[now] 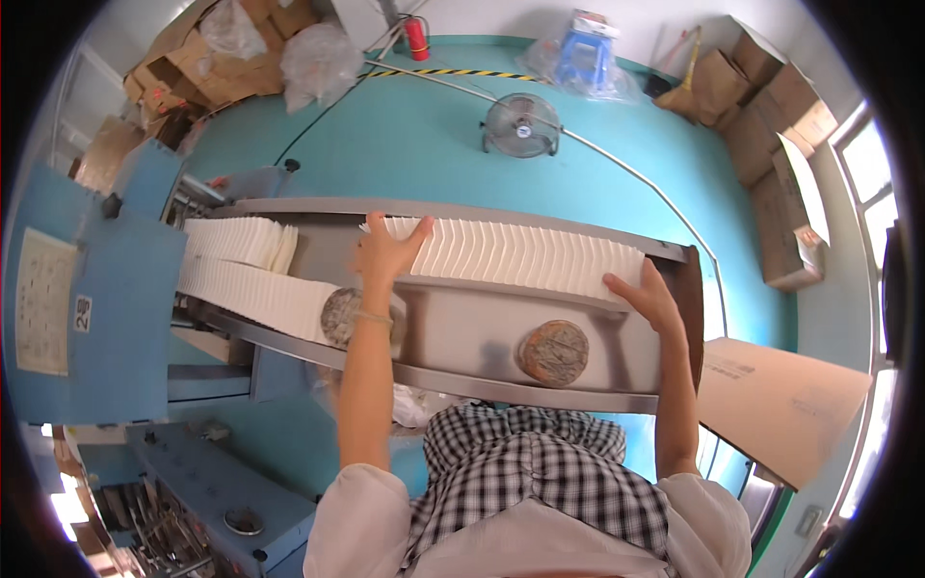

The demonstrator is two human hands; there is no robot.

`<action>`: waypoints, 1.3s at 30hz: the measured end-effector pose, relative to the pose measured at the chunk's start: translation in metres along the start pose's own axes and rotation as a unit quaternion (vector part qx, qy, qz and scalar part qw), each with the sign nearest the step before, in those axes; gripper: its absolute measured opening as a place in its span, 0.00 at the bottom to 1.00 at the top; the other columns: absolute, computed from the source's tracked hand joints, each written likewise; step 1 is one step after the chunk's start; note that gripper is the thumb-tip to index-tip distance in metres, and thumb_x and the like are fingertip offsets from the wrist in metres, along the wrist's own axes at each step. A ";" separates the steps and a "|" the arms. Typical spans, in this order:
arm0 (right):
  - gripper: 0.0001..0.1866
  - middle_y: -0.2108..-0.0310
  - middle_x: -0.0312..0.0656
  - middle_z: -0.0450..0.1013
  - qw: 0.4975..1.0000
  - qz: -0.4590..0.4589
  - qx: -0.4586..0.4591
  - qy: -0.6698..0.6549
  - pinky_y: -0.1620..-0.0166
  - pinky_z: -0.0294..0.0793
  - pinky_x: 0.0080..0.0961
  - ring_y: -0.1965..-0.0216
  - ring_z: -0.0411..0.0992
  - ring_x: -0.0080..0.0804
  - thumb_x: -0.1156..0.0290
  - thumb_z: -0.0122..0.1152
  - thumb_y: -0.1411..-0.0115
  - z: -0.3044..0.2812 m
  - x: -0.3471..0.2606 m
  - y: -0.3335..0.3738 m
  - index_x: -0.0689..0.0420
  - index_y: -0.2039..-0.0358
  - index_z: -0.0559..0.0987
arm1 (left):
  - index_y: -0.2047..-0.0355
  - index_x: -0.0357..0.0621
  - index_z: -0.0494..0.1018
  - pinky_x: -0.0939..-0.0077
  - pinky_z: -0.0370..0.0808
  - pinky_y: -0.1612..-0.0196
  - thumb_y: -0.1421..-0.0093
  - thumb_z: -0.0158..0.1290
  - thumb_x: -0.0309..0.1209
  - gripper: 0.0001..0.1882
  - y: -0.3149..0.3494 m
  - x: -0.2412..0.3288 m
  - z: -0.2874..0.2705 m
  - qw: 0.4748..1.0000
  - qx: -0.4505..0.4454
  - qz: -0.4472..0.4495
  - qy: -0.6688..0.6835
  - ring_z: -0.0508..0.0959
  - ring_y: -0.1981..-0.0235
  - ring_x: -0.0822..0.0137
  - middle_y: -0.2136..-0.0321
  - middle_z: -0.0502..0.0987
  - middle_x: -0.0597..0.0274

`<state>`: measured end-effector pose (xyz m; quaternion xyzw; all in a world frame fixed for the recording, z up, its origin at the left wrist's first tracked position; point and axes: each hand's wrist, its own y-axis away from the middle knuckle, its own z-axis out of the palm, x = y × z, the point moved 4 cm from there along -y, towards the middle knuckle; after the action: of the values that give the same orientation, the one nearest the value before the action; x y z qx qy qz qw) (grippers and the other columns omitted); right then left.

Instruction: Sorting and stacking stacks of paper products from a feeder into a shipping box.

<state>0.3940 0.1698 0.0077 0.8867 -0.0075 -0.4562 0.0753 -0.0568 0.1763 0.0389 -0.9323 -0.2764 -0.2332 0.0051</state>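
A long row of white folded papers (515, 253), standing on edge and packed face to face, runs along the far side of a metal trough (462, 332). My left hand (387, 249) clasps its left end, thumb spread over the top. At the right end, my right hand (647, 297) presses against the stack with its thumb on the near edge. Between them the row stays together, slightly wavy. A round, mottled brown block (554, 354) rests in the trough near my right hand. A second round block (339, 316) is partly hidden behind my left forearm.
Two more rows of white papers (255, 289) extend from a blue machine (125, 279) into the trough's left end. An open cardboard box (780, 405) stands at the right. Beyond the trough are a floor fan (521, 125), a pipe (636, 178) and stacked cartons (771, 125).
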 end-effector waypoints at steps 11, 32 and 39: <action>0.43 0.48 0.50 0.70 0.974 -0.012 0.226 -0.021 0.43 0.71 0.38 0.45 0.68 0.41 0.73 0.76 0.52 -0.047 0.034 0.097 0.57 0.38 0.61 | 0.48 0.36 0.61 0.56 0.63 0.42 0.59 0.75 0.52 0.48 0.110 -0.006 0.035 0.915 0.178 0.253 0.257 0.66 0.46 0.50 0.52 0.67 0.49; 0.44 0.39 0.41 0.60 0.947 0.054 0.159 0.272 0.48 0.60 0.58 0.38 0.52 0.52 0.55 0.84 0.71 -0.015 -0.045 0.079 0.40 0.47 0.78 | 0.44 0.65 0.71 0.37 0.61 0.42 0.67 0.77 0.45 0.46 0.114 0.058 0.013 0.956 -0.034 0.285 0.060 0.51 0.37 0.34 0.32 0.44 0.45; 0.41 0.38 0.43 0.57 0.911 -0.009 0.336 0.237 0.47 0.63 0.59 0.37 0.50 0.55 0.59 0.84 0.68 -0.059 -0.078 0.156 0.37 0.48 0.78 | 0.43 0.49 0.71 0.46 0.53 0.35 0.66 0.77 0.41 0.46 0.155 0.096 -0.036 0.857 0.160 0.484 0.077 0.55 0.36 0.40 0.39 0.57 0.39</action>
<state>0.4048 0.0294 0.1265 0.9415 -0.1341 -0.2041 -0.2323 0.0790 0.0891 0.1315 -0.9139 0.1770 -0.2247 0.2880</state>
